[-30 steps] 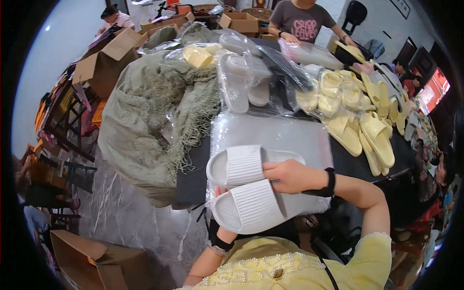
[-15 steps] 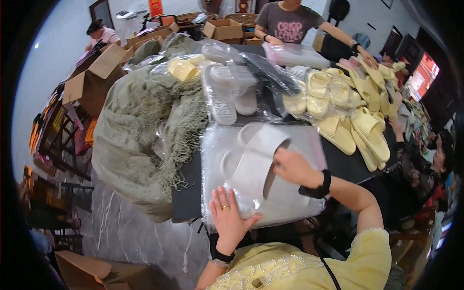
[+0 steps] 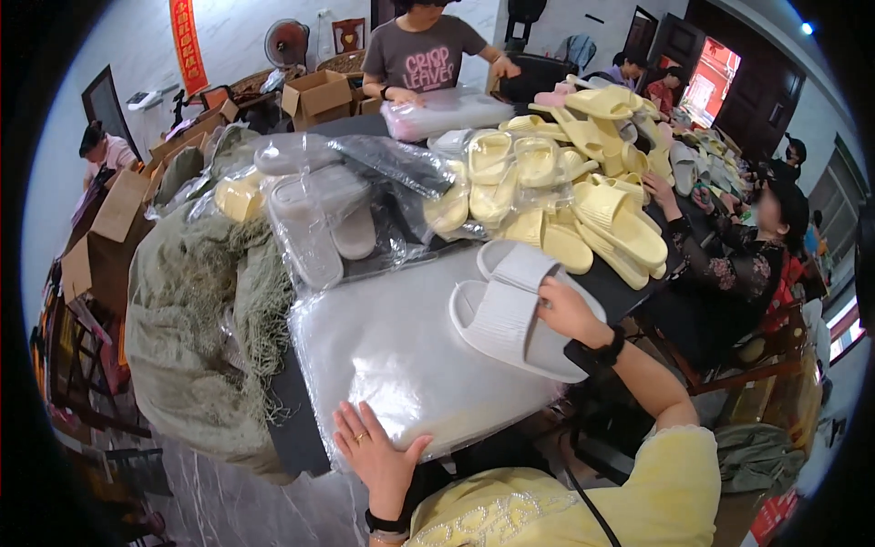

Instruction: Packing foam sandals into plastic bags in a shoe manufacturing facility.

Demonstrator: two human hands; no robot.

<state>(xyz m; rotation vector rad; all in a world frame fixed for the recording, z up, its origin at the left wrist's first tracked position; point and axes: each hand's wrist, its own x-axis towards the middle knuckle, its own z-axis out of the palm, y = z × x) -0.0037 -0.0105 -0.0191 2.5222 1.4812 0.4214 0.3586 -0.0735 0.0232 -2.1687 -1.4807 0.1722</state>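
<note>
A pair of pale grey slide slippers (image 3: 499, 321) lies side by side over the right part of a stack of clear plastic bags (image 3: 387, 351). My right hand (image 3: 570, 312) is closed at the foot opening of the straps, its fingertips partly hidden there. On the stack's near left edge rests my left hand (image 3: 378, 453), flat with spread fingers and holding nothing. The stack lies on a dark table, and light glares off its plastic.
Bagged grey slippers (image 3: 305, 228) lie beyond the stack. Yellow slippers (image 3: 612, 217) are heaped at the right. A green fringed cloth bundle (image 3: 187, 319) bulges at the left. One person (image 3: 428, 59) stands across the table; another (image 3: 734, 251) sits at the right.
The view has swung to the right. My right hand has shifted the grey slippers from the stack's middle to its right side. The person across has drawn an arm back from the yellow heap.
</note>
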